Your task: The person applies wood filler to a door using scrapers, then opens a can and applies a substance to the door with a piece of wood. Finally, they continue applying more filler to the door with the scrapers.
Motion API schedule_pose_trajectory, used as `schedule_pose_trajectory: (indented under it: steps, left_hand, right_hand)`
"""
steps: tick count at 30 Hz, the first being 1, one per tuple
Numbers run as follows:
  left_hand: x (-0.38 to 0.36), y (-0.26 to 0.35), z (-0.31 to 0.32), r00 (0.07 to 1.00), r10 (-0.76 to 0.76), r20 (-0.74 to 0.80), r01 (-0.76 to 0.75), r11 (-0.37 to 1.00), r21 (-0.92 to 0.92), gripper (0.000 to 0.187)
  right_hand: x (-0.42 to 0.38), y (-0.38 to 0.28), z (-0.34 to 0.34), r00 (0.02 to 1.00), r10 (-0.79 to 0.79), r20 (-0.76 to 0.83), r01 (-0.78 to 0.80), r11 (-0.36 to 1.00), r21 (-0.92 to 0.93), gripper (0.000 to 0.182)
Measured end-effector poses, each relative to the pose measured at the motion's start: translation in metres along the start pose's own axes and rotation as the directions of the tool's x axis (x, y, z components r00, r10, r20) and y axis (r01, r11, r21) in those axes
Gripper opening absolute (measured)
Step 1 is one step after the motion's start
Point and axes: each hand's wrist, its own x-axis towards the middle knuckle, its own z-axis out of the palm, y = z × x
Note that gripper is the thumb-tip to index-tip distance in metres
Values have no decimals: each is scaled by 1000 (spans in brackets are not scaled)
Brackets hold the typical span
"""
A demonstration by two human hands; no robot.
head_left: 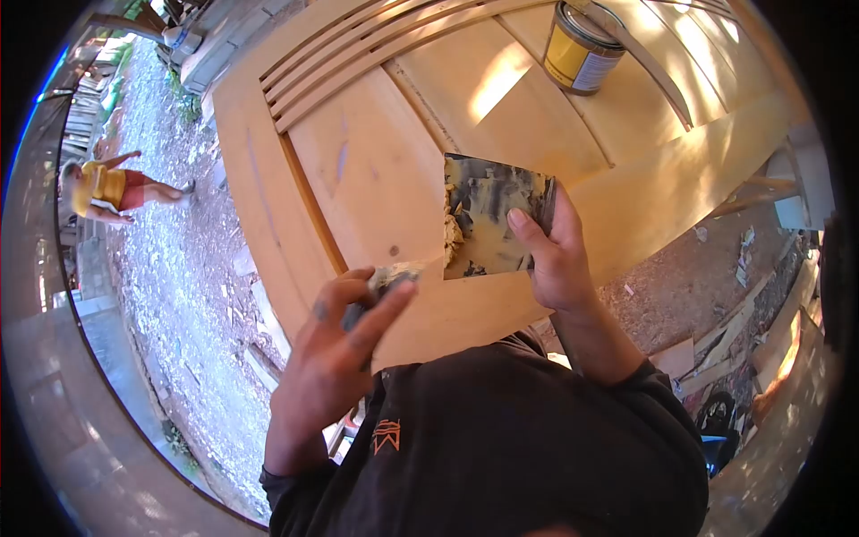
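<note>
My right hand grips a dark square putty board, thumb on top. Its face is smeared with tan filler, and a thick ridge of filler lies along its left edge. To the left, my left hand is closed round a small dark putty scraper with filler on its edge; much of the scraper is hidden by my fingers. The scraper and the board are apart. Beneath both hands lies a wooden panel door with slats at its far end.
A yellow can stands on the door's far right, with a wooden stick across its top. Wood scraps litter the ground at right. On the gravel path at left, a person in a yellow top is walking.
</note>
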Motion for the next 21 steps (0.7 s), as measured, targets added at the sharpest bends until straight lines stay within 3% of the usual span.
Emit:
schedule_pose_trajectory:
  steps: [2, 5, 14, 17, 21]
  left_hand:
    - [6, 6, 4, 994, 111, 20, -113, 970, 216, 53]
    - [12, 10, 0, 980, 146, 136, -181, 936, 303, 48]
    - [49, 6, 23, 953, 168, 253, -230, 943, 240, 47]
    - [60, -1, 14, 860, 10, 511, 59, 991, -120, 47]
    - [85, 7, 26, 940, -146, 310, 219, 951, -218, 41]
  right_hand:
    - [1, 2, 0, 1000, -20, 8, 21, 998, -60, 27]
    - [2, 3, 0, 999, -38, 26, 40, 993, -112, 26]
    - [5, 9, -8, 999, -5, -41, 1, 995, -104, 28]
    - [23, 7, -27, 990, -41, -138, 19, 987, -158, 28]
    - [70, -5, -64, 983, -120, -140, 86, 970, -228, 29]
